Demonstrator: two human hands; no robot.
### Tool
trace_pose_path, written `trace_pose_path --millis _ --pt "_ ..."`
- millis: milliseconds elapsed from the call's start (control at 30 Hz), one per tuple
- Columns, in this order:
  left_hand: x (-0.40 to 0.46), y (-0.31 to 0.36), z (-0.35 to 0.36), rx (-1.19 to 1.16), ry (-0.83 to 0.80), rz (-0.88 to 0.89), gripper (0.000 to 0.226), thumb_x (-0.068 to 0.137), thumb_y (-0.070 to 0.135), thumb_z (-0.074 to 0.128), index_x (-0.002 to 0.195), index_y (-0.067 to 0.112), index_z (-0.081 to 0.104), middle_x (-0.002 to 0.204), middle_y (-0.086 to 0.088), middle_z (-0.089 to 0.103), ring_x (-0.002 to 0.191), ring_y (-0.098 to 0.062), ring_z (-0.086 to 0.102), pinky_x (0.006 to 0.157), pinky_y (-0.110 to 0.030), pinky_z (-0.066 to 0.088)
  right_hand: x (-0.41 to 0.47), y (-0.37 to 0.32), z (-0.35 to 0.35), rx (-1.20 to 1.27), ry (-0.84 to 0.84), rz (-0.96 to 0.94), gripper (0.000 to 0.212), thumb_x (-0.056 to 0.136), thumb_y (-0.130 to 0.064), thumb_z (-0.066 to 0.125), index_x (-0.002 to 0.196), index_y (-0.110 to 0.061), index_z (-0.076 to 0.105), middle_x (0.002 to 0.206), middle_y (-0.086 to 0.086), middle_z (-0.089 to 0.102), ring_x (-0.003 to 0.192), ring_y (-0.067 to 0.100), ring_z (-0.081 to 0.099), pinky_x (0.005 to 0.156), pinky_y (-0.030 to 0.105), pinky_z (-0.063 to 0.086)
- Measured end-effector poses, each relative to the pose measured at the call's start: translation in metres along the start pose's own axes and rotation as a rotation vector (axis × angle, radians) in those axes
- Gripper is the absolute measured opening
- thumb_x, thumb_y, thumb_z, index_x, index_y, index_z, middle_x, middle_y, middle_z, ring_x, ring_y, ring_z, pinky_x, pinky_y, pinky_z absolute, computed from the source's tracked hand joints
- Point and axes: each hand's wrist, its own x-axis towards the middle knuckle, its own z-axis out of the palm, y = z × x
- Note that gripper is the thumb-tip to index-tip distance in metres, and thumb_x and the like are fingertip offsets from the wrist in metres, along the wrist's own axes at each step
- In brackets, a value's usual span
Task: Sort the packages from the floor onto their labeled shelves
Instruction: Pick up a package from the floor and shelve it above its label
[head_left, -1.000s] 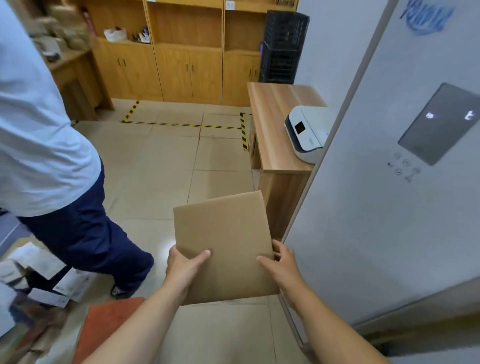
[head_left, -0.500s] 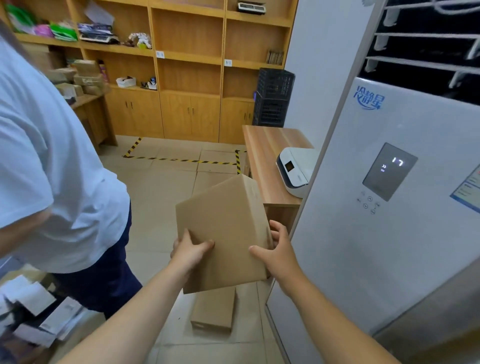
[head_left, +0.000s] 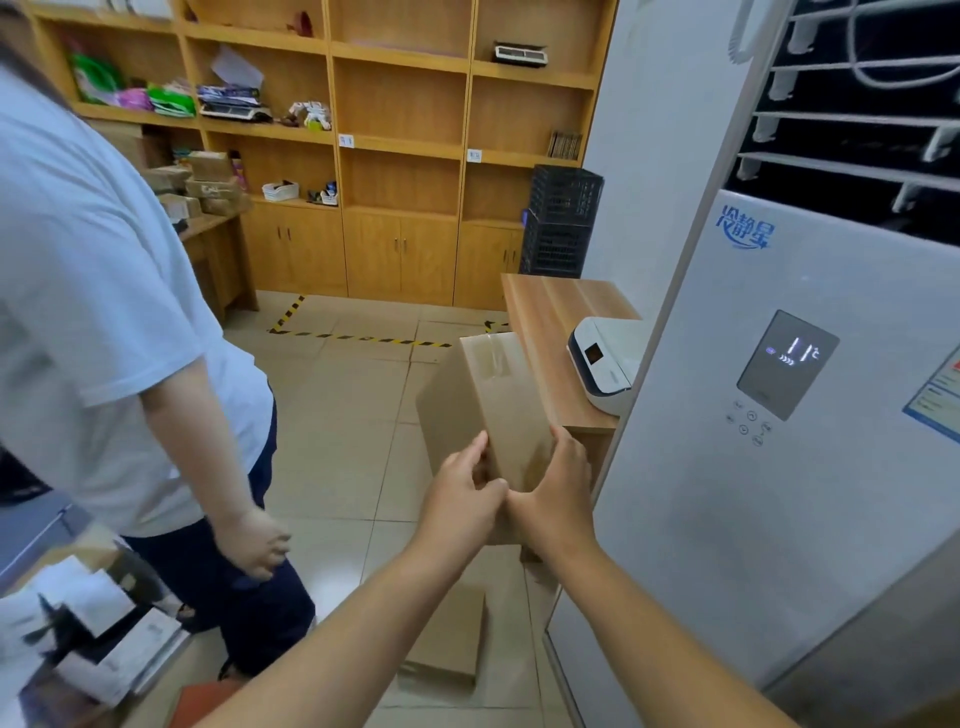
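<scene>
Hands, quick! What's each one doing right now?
Left hand: closed on the near end of the cardboard box.
Right hand: closed on the same box.

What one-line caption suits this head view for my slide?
Both hands hold a brown cardboard box before wooden shelves.

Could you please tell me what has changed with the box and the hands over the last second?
The cardboard box has been turned from flat-face-up to end-on, its taped face now showing. The left hand and right hand slid together at its near end. Both hands still hold it; the bystander remains on the left.
</scene>
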Motion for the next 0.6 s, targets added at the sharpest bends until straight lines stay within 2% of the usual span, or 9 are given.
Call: trace_pose_path --millis 100,200,267,333,400,500,600 --pt "0.000 0.002 -0.011 -0.064 0.022 -0.052 0.083 0.071 0.017 0.065 0.144 0.027 0.028 0.139 0.002 0.047 0.119 -0.015 0.053 0.100 -0.043 0.046 -0.001 -0.003 -0.009 0.266 -0.195 0.049 0.088 0.069 -0.023 0.078 0.139 -0.027 0.025 0.131 -0.007 0.042 0.113 0.004 0.043 0.085 0.016 0.041" --pt "0.001 0.000 -0.022 -0.108 0.053 -0.068 0.093 0.075 -0.001 0.069 0.147 0.023 0.015 0.123 0.010 0.046 0.112 -0.015 0.053 0.098 -0.041 0.047 -0.002 -0.002 -0.017 0.453 -0.342 0.103 0.077 0.081 -0.007 0.065 0.142 -0.029 0.023 0.134 -0.009 0.046 0.117 0.003 0.047 0.080 0.018 0.045" --pt "0.000 -0.003 -0.025 -0.089 0.066 -0.073 0.095 0.072 0.000 0.073 0.146 0.024 0.019 0.110 0.018 0.050 0.104 -0.010 0.057 0.086 -0.033 0.051 -0.002 0.001 -0.016 0.529 -0.379 0.145 0.072 0.083 -0.002 0.058 0.140 -0.031 0.026 0.133 -0.012 0.049 0.109 0.000 0.054 0.077 0.022 0.049" --pt "0.000 -0.008 -0.027 -0.074 0.081 -0.103 0.100 0.064 0.009 0.079 0.144 0.027 0.020 0.115 0.015 0.054 0.102 -0.006 0.057 0.078 -0.028 0.051 -0.004 0.001 -0.011 0.575 -0.413 0.172 0.070 0.079 0.000 0.056 0.136 -0.033 0.031 0.131 -0.014 0.053 0.109 0.004 0.057 0.082 0.032 0.054" --pt "0.000 -0.012 -0.026 -0.090 0.095 -0.153 0.113 0.056 0.021 0.082 0.146 0.031 0.014 0.136 0.006 0.048 0.114 -0.013 0.054 0.083 -0.030 0.050 -0.007 -0.003 -0.006 0.600 -0.437 0.173 0.071 0.068 -0.003 0.051 0.130 -0.033 0.036 0.127 -0.015 0.056 0.114 0.010 0.054 0.094 0.043 0.051" --pt "0.000 -0.014 -0.025 -0.100 0.116 -0.164 0.117 0.051 0.029 0.083 0.146 0.032 0.013 0.139 0.005 0.046 0.117 -0.015 0.052 0.082 -0.027 0.048 -0.011 -0.010 0.001 0.572 -0.468 0.155 0.073 0.063 -0.008 0.043 0.133 -0.028 0.035 0.129 -0.012 0.054 0.125 0.014 0.046 0.104 0.043 0.043" --pt "0.001 -0.013 -0.025 -0.097 0.145 -0.160 0.119 0.048 0.036 0.082 0.145 0.032 0.013 0.136 0.004 0.048 0.115 -0.015 0.053 0.086 -0.030 0.049 -0.015 -0.013 0.009 0.488 -0.466 0.122 0.065 0.067 -0.012 0.042 0.126 -0.039 0.038 0.139 -0.009 0.048 0.134 0.015 0.037 0.110 0.043 0.035"
